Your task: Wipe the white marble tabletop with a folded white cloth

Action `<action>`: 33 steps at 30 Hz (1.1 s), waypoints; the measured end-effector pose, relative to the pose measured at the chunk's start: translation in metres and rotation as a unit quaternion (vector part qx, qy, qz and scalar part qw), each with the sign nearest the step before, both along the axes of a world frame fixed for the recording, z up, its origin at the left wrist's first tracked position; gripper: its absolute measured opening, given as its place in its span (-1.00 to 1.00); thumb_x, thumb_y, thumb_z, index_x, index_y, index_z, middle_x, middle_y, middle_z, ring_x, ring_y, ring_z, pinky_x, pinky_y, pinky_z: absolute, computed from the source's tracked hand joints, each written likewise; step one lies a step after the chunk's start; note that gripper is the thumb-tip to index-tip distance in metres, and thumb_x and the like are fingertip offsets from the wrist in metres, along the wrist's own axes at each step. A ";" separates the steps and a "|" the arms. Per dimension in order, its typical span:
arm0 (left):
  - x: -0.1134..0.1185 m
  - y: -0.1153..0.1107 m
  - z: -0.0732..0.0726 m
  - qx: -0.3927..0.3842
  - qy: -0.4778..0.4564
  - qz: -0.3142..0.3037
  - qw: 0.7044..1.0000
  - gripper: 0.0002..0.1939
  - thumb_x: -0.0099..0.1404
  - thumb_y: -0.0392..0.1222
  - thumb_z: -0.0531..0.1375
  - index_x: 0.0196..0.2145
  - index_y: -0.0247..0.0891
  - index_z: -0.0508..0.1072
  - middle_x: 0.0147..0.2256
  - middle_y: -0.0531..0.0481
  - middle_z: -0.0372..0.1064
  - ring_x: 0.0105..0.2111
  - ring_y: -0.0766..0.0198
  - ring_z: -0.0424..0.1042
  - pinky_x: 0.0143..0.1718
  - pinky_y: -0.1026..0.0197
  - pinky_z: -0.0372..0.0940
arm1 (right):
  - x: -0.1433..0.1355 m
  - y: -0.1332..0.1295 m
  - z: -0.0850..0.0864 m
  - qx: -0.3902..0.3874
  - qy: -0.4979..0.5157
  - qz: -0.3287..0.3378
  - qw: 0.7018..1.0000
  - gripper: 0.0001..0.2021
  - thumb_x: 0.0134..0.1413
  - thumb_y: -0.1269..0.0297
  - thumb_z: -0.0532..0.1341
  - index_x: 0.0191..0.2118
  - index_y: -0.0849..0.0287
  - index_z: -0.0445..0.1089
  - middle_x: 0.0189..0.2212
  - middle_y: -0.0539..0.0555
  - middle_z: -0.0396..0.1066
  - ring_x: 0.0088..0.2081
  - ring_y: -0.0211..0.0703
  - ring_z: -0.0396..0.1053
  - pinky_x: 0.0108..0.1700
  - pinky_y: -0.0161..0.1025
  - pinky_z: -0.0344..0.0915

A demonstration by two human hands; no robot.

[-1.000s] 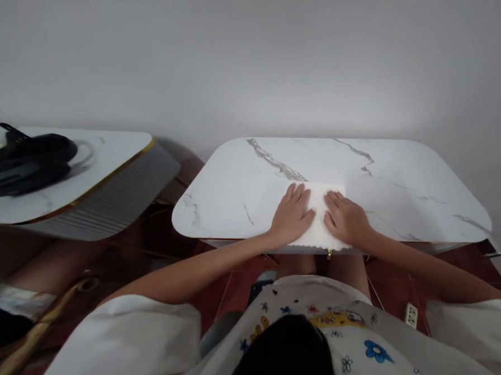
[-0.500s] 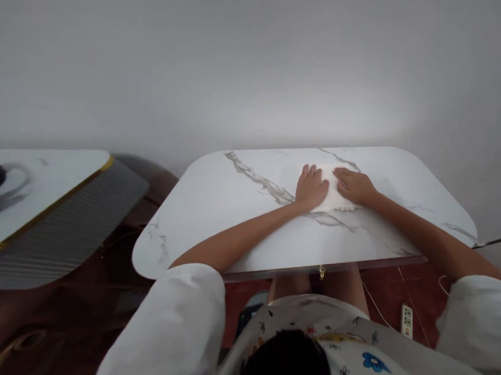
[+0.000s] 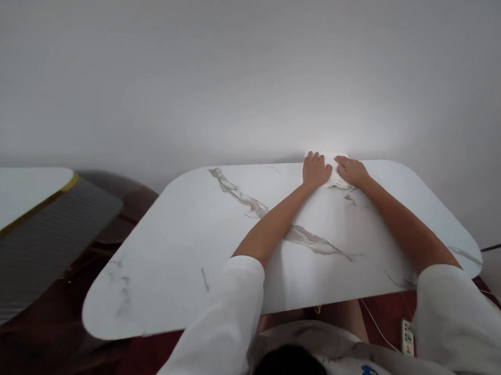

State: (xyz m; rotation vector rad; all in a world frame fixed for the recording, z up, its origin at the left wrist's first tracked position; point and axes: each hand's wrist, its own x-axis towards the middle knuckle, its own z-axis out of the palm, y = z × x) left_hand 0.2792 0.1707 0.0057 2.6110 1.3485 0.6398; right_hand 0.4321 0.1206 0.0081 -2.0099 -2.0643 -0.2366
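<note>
A white cloth (image 3: 330,174) with a wavy near edge lies at the far edge of a white marble-patterned tabletop (image 3: 181,228), up against the wall. My left hand (image 3: 316,169) lies flat on the cloth's left side, fingers stretched forward and thumb out to the right. On its right side rests my right hand (image 3: 351,171), palm down, with its fingers extended to the left. Both palms press on the cloth without gripping it. Part of the cloth is hidden under the hands.
A grey wall (image 3: 240,69) rises right behind the tabletop. To the left stands another white-topped table (image 3: 18,198) with a gold edge and ribbed grey side. A power strip (image 3: 408,337) and a white cable (image 3: 375,323) lie on the red floor at lower right.
Both hands have slid the cloth forward, away from my body, from the middle of the tabletop to its far edge. My arms are stretched further, and the view has shifted slightly.
</note>
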 end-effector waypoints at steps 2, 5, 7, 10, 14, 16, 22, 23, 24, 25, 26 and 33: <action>0.010 -0.009 0.000 -0.002 0.005 -0.033 0.999 -0.52 0.39 -0.12 -0.06 0.17 -0.34 0.30 0.29 -0.17 0.12 0.35 -0.02 -0.09 0.33 -0.04 -0.12 | 0.009 -0.021 -0.001 -0.003 -0.008 -0.030 1.000 -0.52 0.26 0.31 -0.07 0.23 0.27 0.26 0.24 0.19 0.25 0.18 0.06 0.30 0.14 -0.01 0.28; 0.013 -0.032 -0.001 0.002 0.017 -0.076 0.997 -0.52 0.39 -0.11 -0.06 0.19 -0.34 0.27 0.31 -0.16 0.09 0.36 -0.01 -0.10 0.34 0.00 -0.12 | 0.008 -0.058 -0.001 -0.006 -0.019 -0.055 0.998 -0.51 0.26 0.30 -0.07 0.24 0.29 0.25 0.24 0.22 0.25 0.19 0.08 0.27 0.11 0.01 0.31; 0.006 -0.051 -0.002 0.004 0.016 -0.094 0.995 -0.52 0.40 -0.11 -0.06 0.19 -0.34 0.26 0.31 -0.16 0.08 0.36 -0.01 -0.11 0.34 -0.01 -0.13 | 0.000 -0.082 -0.001 -0.008 -0.027 -0.058 0.998 -0.51 0.26 0.29 -0.07 0.23 0.29 0.25 0.23 0.23 0.27 0.21 0.08 0.25 0.10 0.00 0.32; -0.013 -0.082 -0.002 -0.007 0.006 -0.108 0.994 -0.52 0.40 -0.10 -0.03 0.20 -0.33 0.25 0.32 -0.17 0.07 0.37 -0.02 -0.14 0.34 -0.03 -0.13 | -0.018 -0.114 0.001 -0.017 -0.038 -0.054 0.998 -0.51 0.24 0.30 -0.06 0.23 0.31 0.25 0.23 0.24 0.27 0.22 0.09 0.24 0.08 0.00 0.34; -0.045 -0.123 0.001 -0.045 -0.006 -0.103 0.994 -0.52 0.38 -0.09 0.00 0.20 -0.27 0.25 0.32 -0.12 0.07 0.37 -0.04 -0.15 0.34 -0.06 -0.09 | -0.047 -0.155 0.004 -0.026 -0.047 -0.029 0.998 -0.50 0.23 0.30 -0.04 0.23 0.33 0.25 0.22 0.25 0.27 0.23 0.08 0.24 0.08 -0.02 0.35; -0.060 -0.143 0.002 -0.072 -0.006 -0.089 0.993 -0.50 0.36 -0.09 0.02 0.21 -0.26 0.24 0.32 -0.11 0.07 0.38 -0.04 -0.16 0.34 -0.08 -0.08 | -0.060 -0.176 0.005 -0.028 -0.048 -0.013 0.998 -0.50 0.23 0.30 -0.04 0.23 0.35 0.25 0.22 0.25 0.28 0.24 0.07 0.22 0.10 -0.03 0.34; -0.085 -0.208 0.000 -0.144 -0.022 -0.058 0.988 -0.39 0.27 -0.08 0.11 0.24 -0.30 0.20 0.36 -0.14 -0.03 0.39 -0.07 -0.21 0.35 -0.10 -0.07 | -0.067 -0.236 0.004 -0.024 -0.024 0.063 0.997 -0.50 0.22 0.31 0.01 0.26 0.25 0.24 0.24 0.18 0.25 0.27 0.02 0.18 0.16 -0.02 0.31; -0.083 -0.218 -0.001 -0.153 -0.029 -0.059 0.986 -0.37 0.26 -0.06 0.12 0.25 -0.28 0.19 0.36 -0.13 -0.04 0.39 -0.08 -0.22 0.35 -0.12 -0.06 | -0.062 -0.246 0.002 -0.020 -0.016 0.073 0.997 -0.49 0.22 0.31 0.01 0.26 0.23 0.24 0.25 0.16 0.24 0.27 0.01 0.18 0.17 -0.01 0.31; -0.079 -0.227 0.000 -0.164 -0.034 -0.059 0.984 -0.36 0.25 -0.05 0.12 0.25 -0.27 0.18 0.37 -0.13 -0.05 0.39 -0.09 -0.23 0.34 -0.12 -0.05 | -0.056 -0.254 0.001 -0.015 -0.008 0.079 0.997 -0.49 0.21 0.32 0.01 0.27 0.21 0.23 0.25 0.15 0.23 0.27 -0.01 0.17 0.18 0.00 0.30; -0.074 -0.235 0.001 -0.176 -0.036 -0.059 0.982 -0.34 0.24 -0.04 0.13 0.26 -0.27 0.17 0.37 -0.12 -0.06 0.39 -0.09 -0.24 0.35 -0.11 -0.06 | -0.048 -0.263 0.000 -0.009 0.000 0.081 0.997 -0.49 0.21 0.32 0.01 0.27 0.19 0.23 0.25 0.13 0.23 0.28 -0.03 0.17 0.19 0.00 0.28; -0.066 -0.242 0.003 -0.189 -0.034 -0.059 0.980 -0.32 0.24 -0.03 0.13 0.27 -0.28 0.15 0.37 -0.12 -0.07 0.39 -0.09 -0.25 0.35 -0.10 -0.06 | -0.038 -0.270 -0.002 -0.003 0.007 0.079 0.997 -0.49 0.21 0.32 0.01 0.27 0.18 0.23 0.25 0.12 0.24 0.28 -0.04 0.17 0.20 0.01 0.27; 0.007 -0.244 0.018 -0.226 -0.052 -0.082 0.969 -0.28 0.28 -0.04 0.05 0.32 -0.36 0.03 0.40 -0.15 -0.19 0.40 -0.01 -0.30 0.38 -0.04 -0.15 | 0.035 -0.267 -0.004 0.001 0.035 0.035 0.999 -0.50 0.22 0.31 0.00 0.26 0.14 0.25 0.24 0.08 0.25 0.27 -0.07 0.18 0.21 0.01 0.27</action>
